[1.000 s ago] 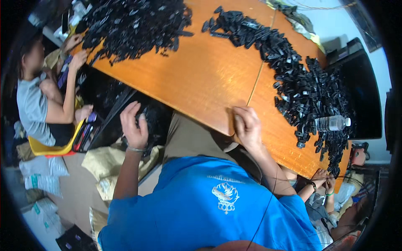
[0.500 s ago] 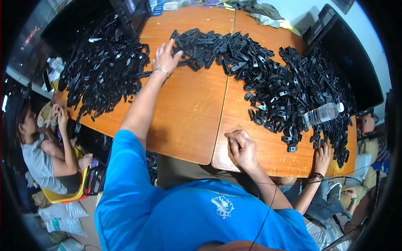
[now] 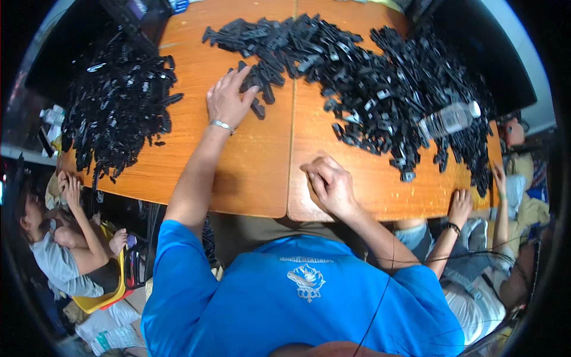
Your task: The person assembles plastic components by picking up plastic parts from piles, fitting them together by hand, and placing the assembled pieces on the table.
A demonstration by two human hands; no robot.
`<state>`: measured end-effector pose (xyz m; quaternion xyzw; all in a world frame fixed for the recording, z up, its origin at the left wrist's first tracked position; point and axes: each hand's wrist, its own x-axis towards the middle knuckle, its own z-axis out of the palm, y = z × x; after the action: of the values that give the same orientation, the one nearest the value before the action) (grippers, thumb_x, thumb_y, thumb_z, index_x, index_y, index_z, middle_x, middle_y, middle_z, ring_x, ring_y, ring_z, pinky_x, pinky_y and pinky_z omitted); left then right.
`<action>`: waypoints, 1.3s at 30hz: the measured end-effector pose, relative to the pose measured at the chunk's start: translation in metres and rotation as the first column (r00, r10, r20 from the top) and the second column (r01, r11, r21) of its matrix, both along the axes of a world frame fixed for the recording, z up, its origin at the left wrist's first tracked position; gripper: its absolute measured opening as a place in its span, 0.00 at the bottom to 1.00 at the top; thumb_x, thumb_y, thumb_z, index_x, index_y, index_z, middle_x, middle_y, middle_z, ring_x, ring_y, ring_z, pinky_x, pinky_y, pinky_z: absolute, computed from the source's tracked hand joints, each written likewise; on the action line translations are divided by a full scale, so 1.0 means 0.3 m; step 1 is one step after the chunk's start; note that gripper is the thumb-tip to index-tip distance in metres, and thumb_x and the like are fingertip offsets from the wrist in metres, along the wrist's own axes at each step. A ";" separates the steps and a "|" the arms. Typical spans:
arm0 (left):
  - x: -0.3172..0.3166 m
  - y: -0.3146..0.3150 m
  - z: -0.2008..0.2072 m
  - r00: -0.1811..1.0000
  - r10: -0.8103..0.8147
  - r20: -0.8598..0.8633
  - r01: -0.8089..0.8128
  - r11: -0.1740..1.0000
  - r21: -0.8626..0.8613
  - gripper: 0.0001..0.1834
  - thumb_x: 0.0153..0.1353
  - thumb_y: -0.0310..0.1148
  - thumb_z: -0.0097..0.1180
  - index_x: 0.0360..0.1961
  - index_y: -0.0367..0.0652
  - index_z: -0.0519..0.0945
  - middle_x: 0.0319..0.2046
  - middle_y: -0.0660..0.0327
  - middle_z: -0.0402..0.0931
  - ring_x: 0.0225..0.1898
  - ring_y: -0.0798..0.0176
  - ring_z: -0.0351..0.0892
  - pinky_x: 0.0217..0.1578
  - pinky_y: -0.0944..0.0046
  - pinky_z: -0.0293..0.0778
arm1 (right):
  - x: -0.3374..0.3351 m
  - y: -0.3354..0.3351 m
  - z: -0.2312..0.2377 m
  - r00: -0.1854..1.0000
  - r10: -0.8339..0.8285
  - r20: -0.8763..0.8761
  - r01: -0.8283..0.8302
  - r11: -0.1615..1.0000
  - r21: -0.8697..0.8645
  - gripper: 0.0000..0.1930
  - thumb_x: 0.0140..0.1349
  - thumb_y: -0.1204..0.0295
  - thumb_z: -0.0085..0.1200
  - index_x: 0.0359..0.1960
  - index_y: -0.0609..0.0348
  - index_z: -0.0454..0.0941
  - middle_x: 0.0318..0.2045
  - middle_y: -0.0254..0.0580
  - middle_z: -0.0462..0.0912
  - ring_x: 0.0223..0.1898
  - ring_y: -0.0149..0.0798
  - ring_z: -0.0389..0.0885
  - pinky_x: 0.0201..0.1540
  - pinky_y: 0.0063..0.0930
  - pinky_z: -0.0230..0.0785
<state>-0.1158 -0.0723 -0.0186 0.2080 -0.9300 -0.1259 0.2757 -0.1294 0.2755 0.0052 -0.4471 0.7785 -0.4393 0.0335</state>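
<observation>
My left hand (image 3: 230, 98), fingers spread, rests on the table with its fingertips against a small bunch of black plastic clips (image 3: 264, 80). That bunch lies just on the near side of a long heap of the same clips (image 3: 351, 62) stretching across to the right. My right hand (image 3: 330, 185) lies close to the table's front edge, its fingers curled closed; anything inside them is hidden. A bare stretch of wooden tabletop (image 3: 256, 154) separates my two hands.
Another heap of black parts (image 3: 119, 101) covers the table's left side. A clear plastic bottle (image 3: 450, 120) lies on the right-hand heap. One person (image 3: 65, 256) sits at the left; another person's hand (image 3: 460, 205) rests on the right front edge. Dark bins (image 3: 482, 53) flank the heaps.
My left hand has pulled a few clips toward me, apart from the long heap. My right hand stays curled on the table. At far right, another person's forearm has come up by the table edge.
</observation>
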 end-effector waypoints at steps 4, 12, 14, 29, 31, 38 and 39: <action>0.107 0.079 0.024 0.986 -0.147 -0.073 0.153 0.985 0.075 0.29 0.73 0.45 0.64 0.72 0.52 0.80 0.68 0.52 0.80 0.70 0.47 0.77 0.70 0.43 0.68 | -0.046 0.010 -0.017 0.996 0.081 0.033 -0.080 0.996 -0.041 0.09 0.65 0.80 0.62 0.45 0.59 0.88 0.38 0.49 0.85 0.41 0.55 0.87 0.43 0.44 0.81; 0.276 0.283 0.093 0.957 -0.205 -0.206 0.205 0.978 -0.022 0.15 0.67 0.27 0.67 0.55 0.43 0.86 0.50 0.54 0.85 0.53 0.47 0.82 0.56 0.49 0.75 | -0.244 0.003 0.075 0.933 -0.239 -0.271 0.286 0.947 0.149 0.12 0.64 0.76 0.66 0.49 0.61 0.87 0.46 0.51 0.84 0.41 0.59 0.89 0.43 0.48 0.84; 0.276 0.307 0.076 0.951 -0.232 -0.205 0.233 0.972 -0.018 0.10 0.68 0.26 0.65 0.50 0.42 0.87 0.43 0.53 0.82 0.47 0.47 0.82 0.49 0.50 0.78 | -0.269 -0.022 0.075 0.912 -0.172 -0.373 0.272 0.933 0.234 0.11 0.65 0.73 0.67 0.47 0.64 0.86 0.45 0.56 0.85 0.41 0.62 0.89 0.44 0.50 0.85; 0.263 0.319 0.022 0.991 -0.004 -0.136 0.085 0.800 0.594 0.09 0.70 0.24 0.67 0.47 0.38 0.81 0.36 0.60 0.81 0.35 0.64 0.81 0.38 0.63 0.80 | -0.114 -0.115 0.044 0.994 -0.043 0.099 0.034 0.995 0.090 0.14 0.62 0.76 0.71 0.49 0.59 0.86 0.39 0.46 0.83 0.38 0.48 0.87 0.45 0.38 0.81; 0.285 0.319 0.017 0.978 0.048 -0.202 0.133 0.600 0.789 0.11 0.70 0.23 0.67 0.51 0.37 0.80 0.36 0.62 0.81 0.35 0.69 0.81 0.37 0.66 0.81 | -0.098 -0.092 0.026 0.996 -0.051 0.067 0.042 0.990 0.132 0.12 0.62 0.74 0.71 0.47 0.59 0.87 0.39 0.45 0.83 0.38 0.48 0.87 0.43 0.39 0.80; 0.373 0.344 0.080 0.933 0.044 -0.357 0.351 0.104 0.930 0.20 0.67 0.17 0.66 0.58 0.36 0.77 0.42 0.62 0.83 0.41 0.73 0.83 0.43 0.71 0.81 | -0.088 -0.036 0.026 0.983 -0.020 -0.182 0.063 0.970 0.235 0.11 0.61 0.74 0.70 0.45 0.59 0.87 0.43 0.51 0.86 0.44 0.58 0.88 0.46 0.51 0.81; 0.385 0.350 0.078 0.930 0.054 -0.364 0.360 0.078 0.930 0.20 0.67 0.17 0.66 0.58 0.37 0.77 0.42 0.63 0.83 0.41 0.73 0.83 0.44 0.71 0.82 | -0.087 -0.037 0.041 0.984 -0.016 -0.180 0.059 0.970 0.238 0.11 0.61 0.74 0.70 0.45 0.59 0.87 0.43 0.51 0.86 0.44 0.58 0.88 0.46 0.51 0.81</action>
<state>-0.0002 0.0327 0.0049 0.2156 -0.5626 -0.7756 0.1884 -0.1556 0.2645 0.0173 -0.4619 0.8345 -0.3003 0.0101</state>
